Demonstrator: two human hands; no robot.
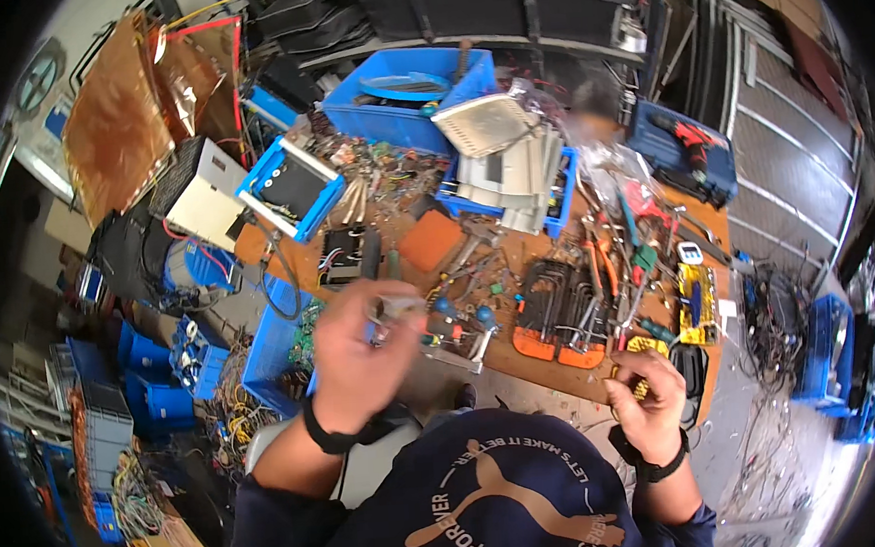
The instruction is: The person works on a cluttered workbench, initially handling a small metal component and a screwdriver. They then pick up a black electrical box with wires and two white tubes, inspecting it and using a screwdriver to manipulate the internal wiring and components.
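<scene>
My left hand (357,354) is raised over the near middle of the workbench, fingers curled round a small silvery metal piece (390,314); motion blur hides its exact shape. My right hand (651,406) is at the bench's near right edge, fingers bent round a small yellow, brass-like item (641,389), close to a yellow-and-black case (650,347). Between my hands lie loose small parts, a set of black hex keys (560,306) in an orange holder, and pliers and other hand tools (608,273).
The wooden bench (523,365) carries an orange pad (429,240), blue crates (398,125) and a drill (696,152) in its case. A blue bin of circuit boards (262,356) stands left of it. Tangled cables (236,426) and more bins (821,355) crowd the floor on both sides.
</scene>
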